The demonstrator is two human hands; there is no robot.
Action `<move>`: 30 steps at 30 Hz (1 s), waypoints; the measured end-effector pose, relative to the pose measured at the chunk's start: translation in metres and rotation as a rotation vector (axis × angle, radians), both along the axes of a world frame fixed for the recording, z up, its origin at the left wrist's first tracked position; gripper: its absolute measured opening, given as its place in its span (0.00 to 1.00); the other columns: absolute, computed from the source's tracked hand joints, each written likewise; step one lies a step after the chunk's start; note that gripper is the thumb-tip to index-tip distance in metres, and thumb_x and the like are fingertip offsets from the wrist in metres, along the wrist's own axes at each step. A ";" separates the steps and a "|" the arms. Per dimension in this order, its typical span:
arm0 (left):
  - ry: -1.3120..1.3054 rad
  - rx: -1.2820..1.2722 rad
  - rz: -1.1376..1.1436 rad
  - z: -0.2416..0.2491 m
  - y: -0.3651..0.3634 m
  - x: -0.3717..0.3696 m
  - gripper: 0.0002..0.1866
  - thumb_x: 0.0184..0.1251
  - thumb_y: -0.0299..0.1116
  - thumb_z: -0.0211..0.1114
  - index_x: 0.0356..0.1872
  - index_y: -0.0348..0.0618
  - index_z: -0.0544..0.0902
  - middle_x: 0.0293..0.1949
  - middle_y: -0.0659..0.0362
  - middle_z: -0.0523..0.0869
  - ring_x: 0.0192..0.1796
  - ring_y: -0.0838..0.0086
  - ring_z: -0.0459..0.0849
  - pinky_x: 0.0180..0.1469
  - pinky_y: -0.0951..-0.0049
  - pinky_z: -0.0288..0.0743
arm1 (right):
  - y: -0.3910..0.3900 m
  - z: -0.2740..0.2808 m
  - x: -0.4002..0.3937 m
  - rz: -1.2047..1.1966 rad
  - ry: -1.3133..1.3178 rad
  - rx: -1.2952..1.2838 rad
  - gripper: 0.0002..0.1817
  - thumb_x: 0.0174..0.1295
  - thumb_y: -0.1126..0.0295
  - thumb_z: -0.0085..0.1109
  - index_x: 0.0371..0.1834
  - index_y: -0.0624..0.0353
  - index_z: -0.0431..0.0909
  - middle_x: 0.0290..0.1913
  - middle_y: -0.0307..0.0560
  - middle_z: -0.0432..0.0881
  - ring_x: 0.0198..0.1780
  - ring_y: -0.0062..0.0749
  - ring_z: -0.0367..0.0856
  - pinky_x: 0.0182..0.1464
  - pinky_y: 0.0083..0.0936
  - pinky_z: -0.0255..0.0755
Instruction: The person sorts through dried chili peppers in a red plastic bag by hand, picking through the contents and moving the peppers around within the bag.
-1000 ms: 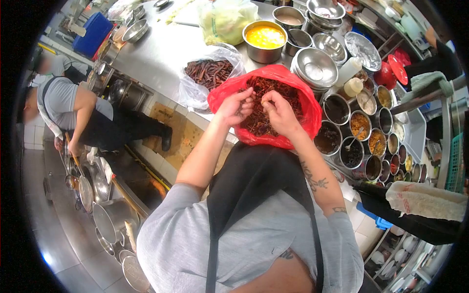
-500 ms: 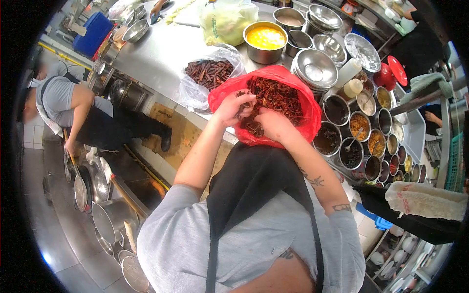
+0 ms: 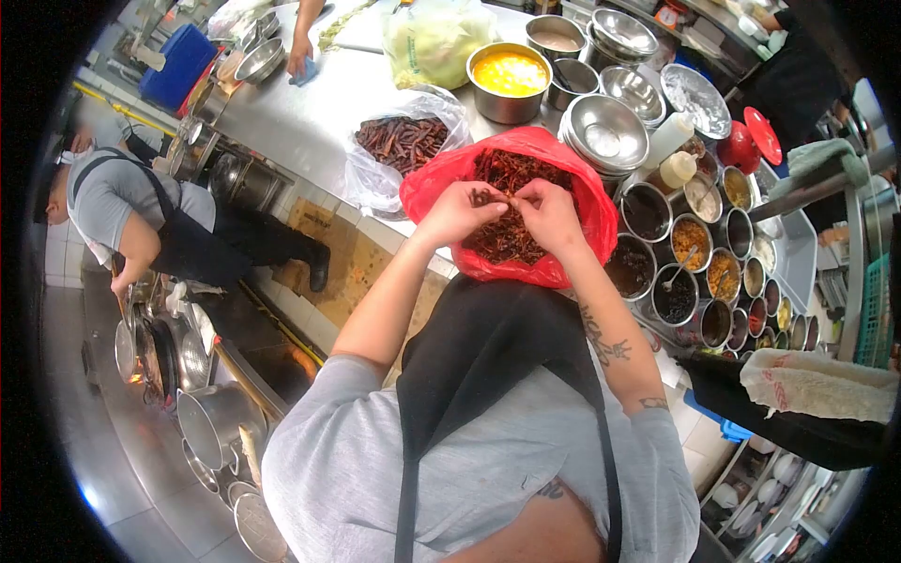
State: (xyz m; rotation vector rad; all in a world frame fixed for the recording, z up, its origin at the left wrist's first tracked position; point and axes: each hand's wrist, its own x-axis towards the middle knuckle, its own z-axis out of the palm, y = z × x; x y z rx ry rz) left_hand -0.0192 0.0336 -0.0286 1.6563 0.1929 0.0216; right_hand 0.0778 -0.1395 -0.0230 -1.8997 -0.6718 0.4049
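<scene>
A red plastic bag (image 3: 594, 211) lies wide open in front of me, filled with dark red dried chilies (image 3: 502, 244). Over its mouth, my left hand (image 3: 462, 214) is closed around some dried chilies, a few poking out between thumb and fingers. My right hand (image 3: 548, 216) meets it, fingertips pinched on a small piece of dried chili at the point where both hands come together. To the left of the red bag, a clear plastic bag (image 3: 453, 105) holds larger, whole-looking dried chilies (image 3: 402, 143).
Behind the bags stand a pot of yellow liquid (image 3: 510, 80), a bag of pale green vegetables (image 3: 436, 42) and stacked steel bowls (image 3: 608, 131). Seasoning tins (image 3: 692, 242) crowd the right. Another person's hand wipes the counter with a blue cloth (image 3: 303, 71). A co-worker (image 3: 141, 206) stands at the stove, left.
My right hand has lifted out of the chilies and come up to my left hand, fingertips together. The other person's hand with the blue cloth has come further over the counter.
</scene>
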 end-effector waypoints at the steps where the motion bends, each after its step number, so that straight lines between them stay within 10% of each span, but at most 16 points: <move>1: 0.028 0.142 0.007 0.004 -0.004 0.001 0.12 0.65 0.34 0.73 0.45 0.37 0.87 0.31 0.63 0.87 0.32 0.83 0.80 0.36 0.77 0.75 | 0.000 -0.003 0.001 -0.010 -0.027 0.029 0.08 0.58 0.71 0.68 0.35 0.65 0.86 0.34 0.55 0.88 0.36 0.40 0.88 0.43 0.33 0.79; 10: -0.028 0.502 0.075 0.021 -0.020 0.005 0.12 0.60 0.34 0.75 0.41 0.39 0.88 0.28 0.54 0.87 0.29 0.78 0.80 0.37 0.71 0.76 | 0.000 -0.014 0.005 0.013 0.124 0.139 0.08 0.59 0.70 0.70 0.32 0.65 0.86 0.31 0.48 0.88 0.33 0.27 0.83 0.39 0.26 0.76; 16: -0.061 0.445 -0.078 0.014 -0.012 0.001 0.10 0.63 0.33 0.73 0.41 0.39 0.88 0.31 0.54 0.89 0.34 0.79 0.85 0.43 0.73 0.78 | -0.009 -0.022 0.018 0.099 0.875 0.218 0.09 0.62 0.71 0.69 0.41 0.64 0.84 0.31 0.38 0.84 0.32 0.26 0.80 0.37 0.24 0.75; 30: -0.158 -0.453 0.532 0.065 0.103 0.024 0.08 0.69 0.33 0.69 0.43 0.41 0.81 0.28 0.64 0.82 0.24 0.83 0.74 0.23 0.81 0.66 | -0.002 -0.012 0.004 0.068 0.034 -0.146 0.18 0.60 0.67 0.66 0.52 0.63 0.81 0.44 0.57 0.86 0.46 0.48 0.86 0.52 0.38 0.78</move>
